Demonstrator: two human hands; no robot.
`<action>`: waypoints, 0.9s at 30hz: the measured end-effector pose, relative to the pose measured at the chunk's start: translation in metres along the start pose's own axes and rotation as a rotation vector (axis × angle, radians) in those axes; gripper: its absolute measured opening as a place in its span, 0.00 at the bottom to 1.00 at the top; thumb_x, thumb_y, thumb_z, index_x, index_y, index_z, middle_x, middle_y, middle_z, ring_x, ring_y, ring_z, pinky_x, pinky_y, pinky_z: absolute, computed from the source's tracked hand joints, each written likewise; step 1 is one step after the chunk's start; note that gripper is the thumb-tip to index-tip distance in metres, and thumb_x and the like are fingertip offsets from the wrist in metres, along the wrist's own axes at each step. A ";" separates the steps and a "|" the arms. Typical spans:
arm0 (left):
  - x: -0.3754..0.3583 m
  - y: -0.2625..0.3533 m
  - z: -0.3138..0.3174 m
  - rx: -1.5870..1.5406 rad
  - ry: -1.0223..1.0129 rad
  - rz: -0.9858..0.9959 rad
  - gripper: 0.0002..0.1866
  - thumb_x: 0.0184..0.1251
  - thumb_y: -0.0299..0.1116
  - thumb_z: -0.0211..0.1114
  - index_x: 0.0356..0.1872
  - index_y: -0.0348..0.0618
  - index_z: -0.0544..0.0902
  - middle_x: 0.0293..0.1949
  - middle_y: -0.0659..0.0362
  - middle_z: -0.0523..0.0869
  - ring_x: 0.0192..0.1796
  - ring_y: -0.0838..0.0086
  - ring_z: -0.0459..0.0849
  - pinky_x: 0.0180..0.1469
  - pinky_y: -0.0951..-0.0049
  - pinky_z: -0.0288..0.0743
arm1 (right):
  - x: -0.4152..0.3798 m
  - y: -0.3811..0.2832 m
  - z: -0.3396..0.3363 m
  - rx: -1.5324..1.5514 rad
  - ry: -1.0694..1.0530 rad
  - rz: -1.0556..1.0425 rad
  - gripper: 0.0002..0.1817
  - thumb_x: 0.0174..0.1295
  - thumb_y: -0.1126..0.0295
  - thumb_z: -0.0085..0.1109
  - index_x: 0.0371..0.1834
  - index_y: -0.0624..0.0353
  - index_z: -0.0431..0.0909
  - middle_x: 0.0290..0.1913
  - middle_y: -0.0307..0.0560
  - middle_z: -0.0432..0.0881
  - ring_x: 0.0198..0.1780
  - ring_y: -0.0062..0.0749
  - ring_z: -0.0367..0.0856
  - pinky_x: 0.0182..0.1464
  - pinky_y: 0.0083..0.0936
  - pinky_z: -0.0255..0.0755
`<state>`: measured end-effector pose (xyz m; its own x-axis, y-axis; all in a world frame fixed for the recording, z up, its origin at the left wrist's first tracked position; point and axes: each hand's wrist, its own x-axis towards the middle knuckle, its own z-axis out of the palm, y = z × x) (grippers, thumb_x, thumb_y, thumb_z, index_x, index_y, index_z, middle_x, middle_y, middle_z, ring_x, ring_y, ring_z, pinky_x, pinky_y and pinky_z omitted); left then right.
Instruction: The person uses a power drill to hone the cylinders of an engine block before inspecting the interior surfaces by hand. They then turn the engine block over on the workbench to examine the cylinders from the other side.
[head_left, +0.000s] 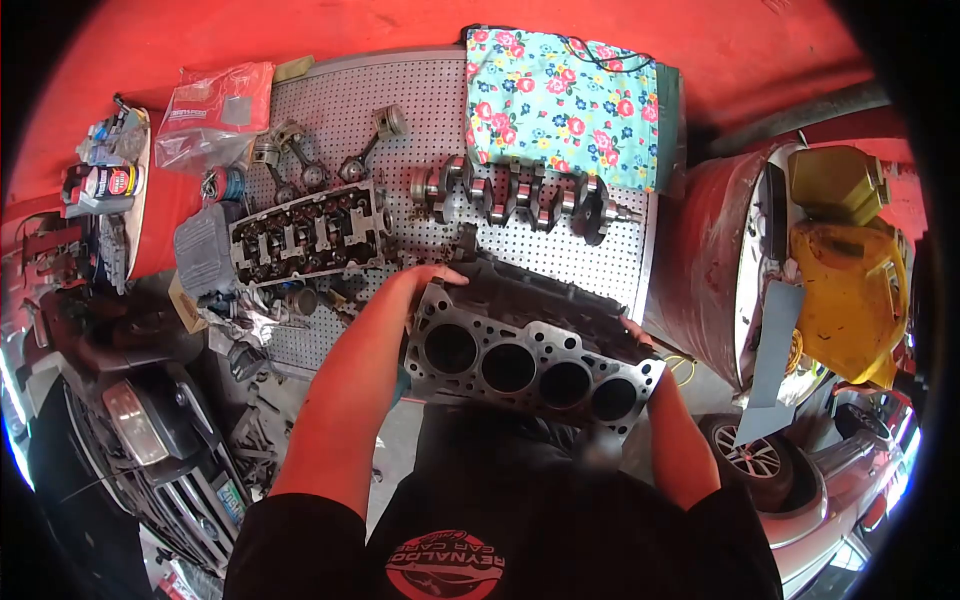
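While both hands clamp it, the engine block [530, 350] sits frame centre, long axis running left to lower right; left hand [425, 285] grips its left end, right hand [636, 335] its right end.

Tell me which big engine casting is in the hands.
The engine block with four round bores, gripped at both ends; the cylinder head lies untouched on the pegboard.
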<state>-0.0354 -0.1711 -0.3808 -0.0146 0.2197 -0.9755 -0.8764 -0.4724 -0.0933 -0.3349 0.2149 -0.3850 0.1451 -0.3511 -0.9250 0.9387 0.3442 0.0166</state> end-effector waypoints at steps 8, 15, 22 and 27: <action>-0.015 0.008 0.023 0.102 -0.088 0.146 0.34 0.72 0.59 0.70 0.73 0.56 0.78 0.67 0.61 0.85 0.59 0.70 0.88 0.63 0.61 0.82 | -0.015 0.007 0.009 0.008 0.014 -0.114 0.23 0.69 0.56 0.65 0.58 0.62 0.84 0.50 0.53 0.91 0.48 0.41 0.92 0.56 0.37 0.86; 0.000 -0.001 0.027 -0.001 -0.088 0.229 0.35 0.70 0.60 0.71 0.72 0.53 0.80 0.65 0.57 0.86 0.56 0.67 0.89 0.62 0.59 0.82 | 0.032 0.009 -0.034 0.035 0.109 -0.081 0.23 0.62 0.61 0.66 0.55 0.67 0.84 0.46 0.58 0.91 0.45 0.47 0.92 0.55 0.40 0.87; -0.035 -0.004 0.036 -0.126 -0.153 0.223 0.32 0.70 0.54 0.73 0.71 0.52 0.81 0.65 0.55 0.86 0.56 0.66 0.89 0.61 0.58 0.82 | 0.071 0.021 -0.086 0.054 -0.053 -0.194 0.26 0.61 0.62 0.62 0.57 0.71 0.81 0.48 0.62 0.89 0.46 0.51 0.92 0.55 0.45 0.88; -0.032 -0.026 0.034 -0.161 -0.087 0.264 0.36 0.66 0.52 0.77 0.72 0.50 0.81 0.60 0.55 0.89 0.57 0.65 0.89 0.63 0.58 0.81 | 0.006 0.026 -0.026 -0.004 -0.003 -0.184 0.30 0.61 0.63 0.60 0.64 0.70 0.78 0.56 0.61 0.88 0.54 0.53 0.90 0.62 0.48 0.84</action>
<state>-0.0282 -0.1365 -0.3400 -0.2788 0.1402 -0.9501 -0.7496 -0.6502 0.1240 -0.3176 0.2444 -0.4002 -0.0279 -0.4111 -0.9112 0.9484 0.2772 -0.1541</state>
